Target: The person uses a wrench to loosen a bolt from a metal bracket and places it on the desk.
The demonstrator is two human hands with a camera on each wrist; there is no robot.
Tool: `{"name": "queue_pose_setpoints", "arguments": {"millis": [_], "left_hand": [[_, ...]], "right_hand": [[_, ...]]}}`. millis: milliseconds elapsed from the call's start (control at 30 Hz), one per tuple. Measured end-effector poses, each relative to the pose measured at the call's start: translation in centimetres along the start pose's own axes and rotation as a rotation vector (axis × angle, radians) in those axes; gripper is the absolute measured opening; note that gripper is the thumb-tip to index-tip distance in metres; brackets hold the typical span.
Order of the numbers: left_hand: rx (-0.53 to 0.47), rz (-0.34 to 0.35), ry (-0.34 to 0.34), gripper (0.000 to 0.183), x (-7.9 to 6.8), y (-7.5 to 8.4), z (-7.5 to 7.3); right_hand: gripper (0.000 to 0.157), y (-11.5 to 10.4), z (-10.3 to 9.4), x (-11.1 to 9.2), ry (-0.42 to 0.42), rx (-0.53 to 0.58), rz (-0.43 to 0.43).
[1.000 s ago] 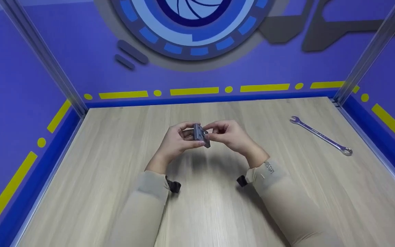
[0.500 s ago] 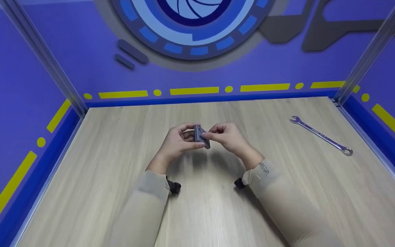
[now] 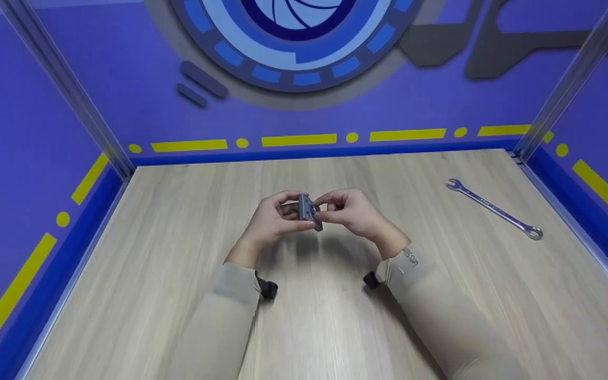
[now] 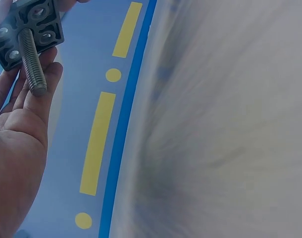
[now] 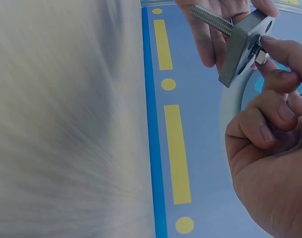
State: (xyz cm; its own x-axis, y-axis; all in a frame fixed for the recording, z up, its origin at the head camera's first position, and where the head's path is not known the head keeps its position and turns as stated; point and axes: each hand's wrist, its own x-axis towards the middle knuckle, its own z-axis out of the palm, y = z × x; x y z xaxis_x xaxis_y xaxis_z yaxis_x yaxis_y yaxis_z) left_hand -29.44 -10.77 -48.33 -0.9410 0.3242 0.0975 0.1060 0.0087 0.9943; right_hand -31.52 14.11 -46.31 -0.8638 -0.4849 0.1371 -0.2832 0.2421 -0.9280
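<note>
A square grey metal plate (image 5: 236, 55) with a long silver metal bolt (image 4: 32, 62) seems hard, best held by its edges. The left hand's (image 3: 271, 220) bent fingers grip those; the right hand (image 3: 355, 211) pinches the bolt's head, all above the pale wooden table (image 3: 177, 227).

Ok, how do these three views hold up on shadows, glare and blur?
Head: soft shadows on the tabletop beneath the left hand and right hand, a pale sheen nearer the camera. Left wrist: the bolt shows clear threads, but the pale right side is smeared into streaks. Right wrist: similar streaking on the left, the grey plate fairly sharp.
</note>
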Motion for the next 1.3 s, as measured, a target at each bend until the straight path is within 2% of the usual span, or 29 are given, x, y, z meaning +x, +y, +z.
{"name": "queue_pose_setpoints", "arguments": {"millis": [200,367,500,667,967,1300], "left_hand": [[0.001,-0.003,0.001,0.074,-0.04,-0.07,-0.04],[0.008,-0.015,0.003,0.075,0.02,-0.18,-0.08],[0.003,-0.025,0.005,0.072,-0.01,-0.24,-0.03],[-0.014,-0.039,-0.003,0.072,-0.17,-0.17,0.07],[-0.017,-0.04,-0.006,0.073,-0.17,-0.22,0.1],[0.001,-0.04,0.005,0.072,-0.15,-0.47,0.01]], "right_hand": [[0.03,-0.04,-0.05,0.04,-0.006,0.006,0.01],[0.024,0.11,0.08,0.05,0.039,0.014,0.051],[0.025,0.21,0.19,0.04,0.075,-0.019,0.089],[0.028,0.38,0.15,0.07,0.08,-0.054,0.116],[0.024,0.28,0.02,0.13,0.037,-0.042,0.084],[0.028,0.26,-0.18,0.1,-0.024,-0.051,0.011]]}}
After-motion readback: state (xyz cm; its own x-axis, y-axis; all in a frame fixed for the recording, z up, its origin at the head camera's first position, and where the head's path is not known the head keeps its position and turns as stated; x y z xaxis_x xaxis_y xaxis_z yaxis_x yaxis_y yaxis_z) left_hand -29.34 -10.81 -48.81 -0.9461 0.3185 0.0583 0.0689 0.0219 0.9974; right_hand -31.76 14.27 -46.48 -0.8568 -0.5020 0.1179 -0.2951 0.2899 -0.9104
